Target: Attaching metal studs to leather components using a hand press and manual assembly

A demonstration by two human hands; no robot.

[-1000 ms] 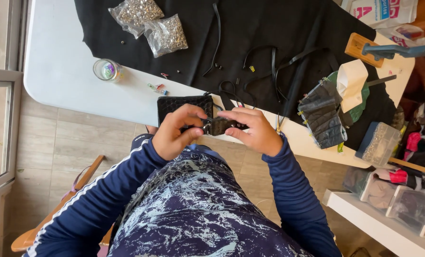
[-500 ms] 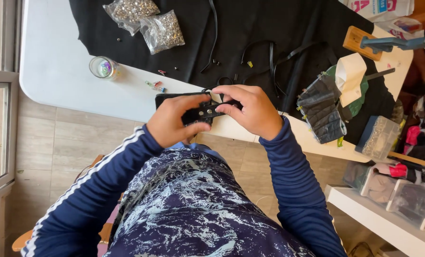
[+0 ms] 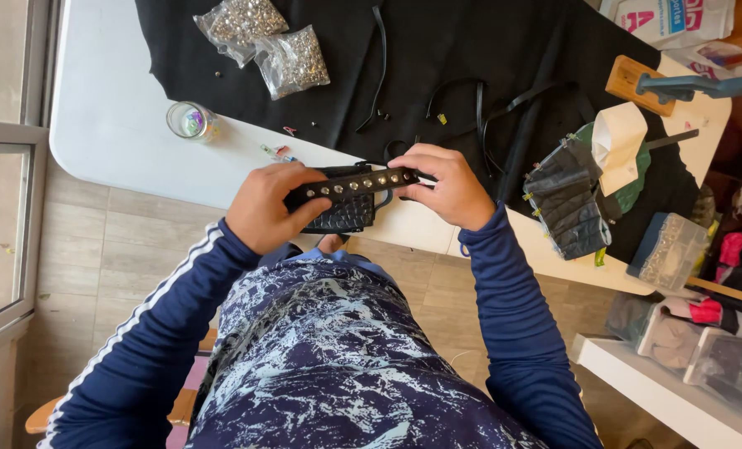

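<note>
Nearly level studded strap (image 3: 356, 185), left-to-right.

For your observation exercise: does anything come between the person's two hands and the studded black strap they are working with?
Nothing visible does. The left hand grips one end of the studded strap and the right hand pinches the other end, both directly on it. A black textured pouch lies just under the strap, not between hands and strap.

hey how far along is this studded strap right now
Done: the black strap already carries a row of metal studs along its visible length. In hand: left hand and right hand hold its ends. Left: two bags of studs and loose black strips lie unused.
</note>
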